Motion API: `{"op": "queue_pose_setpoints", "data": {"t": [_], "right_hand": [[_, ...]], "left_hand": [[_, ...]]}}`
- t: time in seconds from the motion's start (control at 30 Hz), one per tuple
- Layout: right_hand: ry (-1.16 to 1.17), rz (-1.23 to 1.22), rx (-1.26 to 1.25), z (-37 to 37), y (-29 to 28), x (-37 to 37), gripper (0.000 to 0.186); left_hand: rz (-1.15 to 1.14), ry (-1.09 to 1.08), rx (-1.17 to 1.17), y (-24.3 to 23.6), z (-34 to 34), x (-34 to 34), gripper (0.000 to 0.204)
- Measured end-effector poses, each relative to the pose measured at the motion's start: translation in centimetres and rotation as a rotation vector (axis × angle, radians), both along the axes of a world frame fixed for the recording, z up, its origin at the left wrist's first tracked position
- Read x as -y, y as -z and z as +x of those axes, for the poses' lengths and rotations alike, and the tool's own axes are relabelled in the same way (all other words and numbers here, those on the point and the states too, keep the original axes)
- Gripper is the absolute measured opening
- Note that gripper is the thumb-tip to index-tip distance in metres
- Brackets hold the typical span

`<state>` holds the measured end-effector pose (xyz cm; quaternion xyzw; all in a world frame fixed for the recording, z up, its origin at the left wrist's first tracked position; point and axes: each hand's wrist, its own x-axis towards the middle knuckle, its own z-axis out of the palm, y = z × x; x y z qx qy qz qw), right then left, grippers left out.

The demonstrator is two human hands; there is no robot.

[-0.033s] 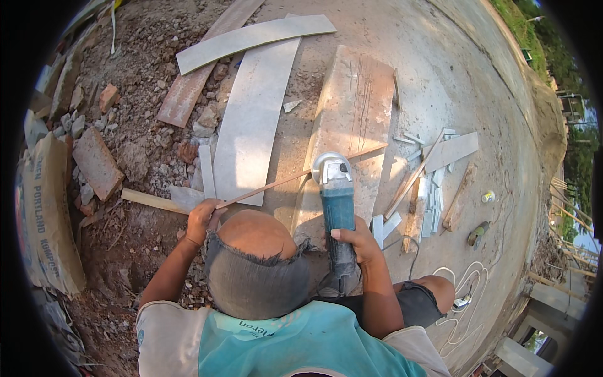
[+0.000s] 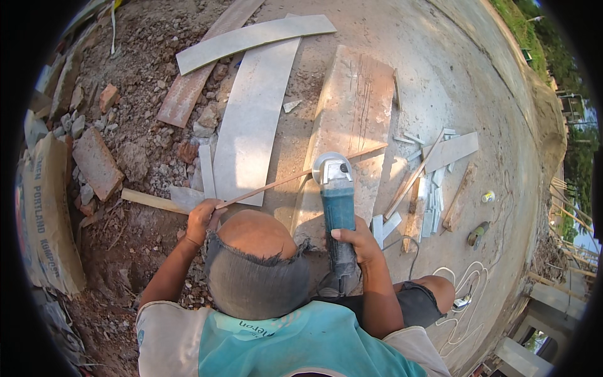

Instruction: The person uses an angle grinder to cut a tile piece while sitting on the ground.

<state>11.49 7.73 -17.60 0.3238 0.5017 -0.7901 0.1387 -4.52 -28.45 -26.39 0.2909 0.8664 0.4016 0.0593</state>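
Note:
A teal angle grinder (image 2: 340,217) with a grey metal head is gripped round its body by my right hand (image 2: 359,242). Its disc, under a round guard (image 2: 329,164), meets a long thin brown strip (image 2: 270,186); whether the disc is spinning I cannot tell. The strip slants across a thick concrete block (image 2: 352,94) with dark score lines on top. At the strip's near-left end, my left hand (image 2: 204,217) pinches it with closed fingers. My bent left knee (image 2: 256,234) rises between the two arms.
Pale flat boards (image 2: 260,113) lie ahead, beside rubble and a brick (image 2: 98,162). A cement bag (image 2: 47,213) stands far left. Cut off-cuts (image 2: 433,198), a green tool (image 2: 478,233) and a coiled white cord (image 2: 468,283) lie on the concrete at right.

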Motion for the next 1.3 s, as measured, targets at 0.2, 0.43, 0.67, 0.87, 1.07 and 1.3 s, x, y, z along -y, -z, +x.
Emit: {"op": "queue_pose_setpoints", "data": {"t": [0.2, 0.43, 0.67, 0.87, 1.07, 1.3], "right_hand": [[0.046, -0.009, 0.008, 0.1, 0.0, -0.9, 0.051], [0.096, -0.014, -0.002, 0.1, -0.1, -2.1, 0.049], [0.171, 0.005, -0.017, 0.3, -0.1, -3.5, 0.046], [0.13, 0.009, -0.027, 0.6, -0.4, -3.2, 0.048], [0.082, 0.053, -0.023, 0.4, 0.1, -1.6, 0.05], [0.063, 0.049, 0.005, 0.1, -0.3, -1.3, 0.049]], "left_hand": [[0.025, 0.0, 0.012, 0.0, 0.0, 0.0, 0.017], [0.014, -0.004, 0.023, 0.0, -0.1, 0.1, 0.016], [0.008, -0.009, 0.021, -0.1, 0.0, 0.0, 0.016], [0.017, -0.007, 0.017, -0.2, 0.0, 0.0, 0.017], [0.023, -0.004, 0.012, 0.0, 0.1, 0.1, 0.017], [0.032, 0.0, -0.005, 0.2, 0.1, 0.2, 0.019]]}}
